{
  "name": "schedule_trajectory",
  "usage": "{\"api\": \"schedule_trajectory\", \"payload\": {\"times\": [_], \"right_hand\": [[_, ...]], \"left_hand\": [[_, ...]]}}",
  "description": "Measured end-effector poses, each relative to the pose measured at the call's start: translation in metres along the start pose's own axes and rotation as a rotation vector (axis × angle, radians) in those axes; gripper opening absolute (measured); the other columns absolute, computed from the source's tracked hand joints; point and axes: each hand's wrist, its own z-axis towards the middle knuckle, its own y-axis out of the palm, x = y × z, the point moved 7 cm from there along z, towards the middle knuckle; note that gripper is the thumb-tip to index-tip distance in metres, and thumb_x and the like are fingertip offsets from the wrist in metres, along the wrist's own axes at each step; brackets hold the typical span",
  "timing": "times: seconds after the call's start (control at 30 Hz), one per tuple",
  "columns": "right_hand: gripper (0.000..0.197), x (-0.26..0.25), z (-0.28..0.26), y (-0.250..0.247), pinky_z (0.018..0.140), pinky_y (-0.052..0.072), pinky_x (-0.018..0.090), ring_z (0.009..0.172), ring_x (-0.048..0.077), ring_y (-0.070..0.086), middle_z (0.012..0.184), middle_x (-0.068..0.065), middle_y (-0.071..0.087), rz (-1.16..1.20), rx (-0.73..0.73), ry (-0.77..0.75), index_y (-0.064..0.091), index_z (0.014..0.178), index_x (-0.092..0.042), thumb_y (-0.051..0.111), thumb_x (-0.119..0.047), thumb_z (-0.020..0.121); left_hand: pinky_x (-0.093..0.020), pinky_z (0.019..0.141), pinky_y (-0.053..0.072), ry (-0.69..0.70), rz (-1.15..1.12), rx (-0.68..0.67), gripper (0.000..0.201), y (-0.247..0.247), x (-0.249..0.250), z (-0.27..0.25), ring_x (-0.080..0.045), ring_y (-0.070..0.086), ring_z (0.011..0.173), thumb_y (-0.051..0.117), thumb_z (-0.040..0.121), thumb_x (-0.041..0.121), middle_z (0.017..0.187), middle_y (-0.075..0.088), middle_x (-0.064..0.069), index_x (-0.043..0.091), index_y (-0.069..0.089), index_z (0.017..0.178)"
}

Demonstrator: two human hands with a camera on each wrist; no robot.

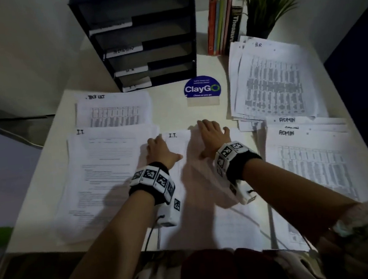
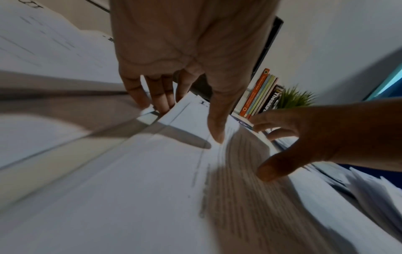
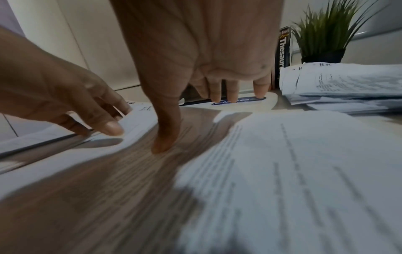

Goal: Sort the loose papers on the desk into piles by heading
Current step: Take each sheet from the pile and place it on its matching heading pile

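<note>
A sheet headed I.T. (image 1: 180, 144) lies in the middle of the desk (image 1: 171, 109), over more loose sheets (image 1: 219, 225). My left hand (image 1: 165, 148) rests on its left edge, fingers (image 2: 162, 101) at the paper's border and thumb (image 2: 217, 130) pressing on top. My right hand (image 1: 209, 137) lies flat on the sheet's upper right with fingers spread, its thumb (image 3: 166, 137) on the text. Sorted piles surround it: I.T. pile (image 1: 105, 168) left, TASK LIST pile (image 1: 113, 110) far left, HR pile (image 1: 271, 82) far right, ADMIN pile (image 1: 309, 161) right.
A black letter tray (image 1: 143, 38) with labelled shelves stands at the back. Upright books (image 1: 224, 24) and a potted plant (image 1: 264, 5) stand back right. A round ClayGo sign (image 1: 202, 90) sits just beyond my hands. The desk's front edge is close to my body.
</note>
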Motion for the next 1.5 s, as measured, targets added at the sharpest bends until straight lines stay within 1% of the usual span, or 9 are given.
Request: {"api": "schedule_trajectory", "payload": {"times": [0.33, 0.6, 0.77, 0.87, 0.97, 1.1, 1.2, 1.3, 1.5], "right_hand": [[0.077, -0.002, -0.022, 0.004, 0.111, 0.014, 0.048, 0.140, 0.020, 0.018, 0.153, 0.001, 0.016, -0.002, 0.139, -0.021, 0.024, 0.142, -0.019, 0.069, -0.024, 0.079], [0.036, -0.017, -0.044, 0.009, 0.111, 0.003, 0.049, 0.131, 0.021, 0.034, 0.131, 0.008, 0.049, -0.084, 0.250, -0.093, 0.048, 0.124, -0.010, 0.049, -0.010, 0.088], [0.021, 0.001, -0.047, -0.018, 0.110, 0.005, 0.043, 0.120, 0.019, 0.043, 0.111, 0.008, 0.061, 0.125, 0.481, 0.078, 0.056, 0.108, -0.011, 0.053, -0.020, 0.090], [0.021, 0.002, -0.050, -0.051, 0.108, 0.010, 0.041, 0.115, 0.020, 0.047, 0.106, 0.005, 0.064, 0.258, 0.601, 0.116, 0.061, 0.103, -0.010, 0.059, -0.025, 0.088], [0.025, -0.011, -0.051, -0.086, 0.107, 0.011, 0.041, 0.116, 0.020, 0.046, 0.110, 0.001, 0.062, 0.335, 0.708, 0.054, 0.060, 0.106, -0.013, 0.063, -0.026, 0.085], [0.077, 0.007, -0.057, -0.109, 0.109, 0.019, 0.046, 0.135, 0.025, 0.027, 0.144, 0.005, 0.035, 0.414, 0.895, 0.281, 0.037, 0.136, -0.016, 0.074, -0.037, 0.073], [0.083, 0.024, -0.044, -0.082, 0.106, 0.033, 0.044, 0.123, 0.028, 0.042, 0.133, 0.015, 0.043, 0.909, 0.714, 0.360, 0.030, 0.138, -0.004, 0.076, -0.027, 0.073], [0.015, 0.002, -0.033, -0.049, 0.069, 0.047, 0.035, 0.071, 0.022, 0.053, 0.077, 0.013, 0.056, 1.336, 0.475, 0.317, 0.059, 0.089, -0.005, 0.060, 0.006, 0.081], [0.038, -0.057, -0.025, 0.017, 0.044, 0.034, 0.016, 0.039, 0.012, 0.044, 0.043, 0.002, 0.044, 1.356, 0.228, 0.351, 0.044, 0.057, -0.013, 0.045, 0.017, 0.082]], "left_hand": [[-0.039, 0.117, 0.016, 0.289, -0.065, 0.046, 0.068, 0.009, -0.008, -0.012, -0.022, 0.013, 0.143, 0.052, 0.091, 0.016, 0.156, 0.012, -0.004, 0.015, 0.014, 0.148], [-0.031, 0.084, 0.051, 0.294, -0.456, 0.014, 0.054, 0.007, -0.020, -0.016, -0.019, 0.058, 0.100, 0.066, 0.081, 0.007, 0.119, 0.062, -0.008, 0.011, 0.044, 0.130], [-0.028, 0.099, 0.042, 0.305, -0.453, 0.001, 0.052, 0.004, -0.026, -0.013, -0.018, 0.051, 0.120, 0.062, 0.086, 0.009, 0.129, 0.054, -0.004, 0.009, 0.043, 0.134], [-0.024, 0.103, 0.033, 0.338, -0.554, 0.019, 0.066, -0.006, -0.020, -0.015, -0.017, 0.041, 0.129, 0.062, 0.085, 0.004, 0.139, 0.043, -0.003, 0.013, 0.028, 0.141], [-0.029, 0.097, 0.040, 0.369, -0.436, 0.073, 0.039, -0.016, -0.014, -0.015, -0.027, 0.053, 0.117, 0.053, 0.092, 0.013, 0.125, 0.057, -0.014, 0.002, 0.049, 0.129], [-0.028, 0.080, 0.042, 0.351, -0.595, 0.229, 0.023, -0.060, -0.012, -0.011, -0.024, 0.058, 0.091, 0.046, 0.096, 0.014, 0.098, 0.063, -0.015, -0.003, 0.059, 0.105], [-0.024, 0.064, 0.037, 0.296, -0.722, 0.338, 0.019, -0.099, -0.018, -0.005, -0.016, 0.051, 0.072, 0.045, 0.096, 0.013, 0.077, 0.056, 0.000, 0.001, 0.059, 0.096], [-0.018, 0.076, 0.038, 0.225, -0.725, 0.506, 0.026, -0.131, -0.037, 0.007, -0.022, 0.055, 0.101, 0.047, 0.094, 0.012, 0.110, 0.061, -0.010, 0.000, 0.054, 0.117], [-0.035, 0.102, 0.032, -0.122, -0.610, 0.588, 0.048, -0.156, -0.109, 0.029, -0.030, 0.037, 0.128, 0.049, 0.092, 0.026, 0.140, 0.036, -0.017, 0.006, 0.035, 0.134]]}}
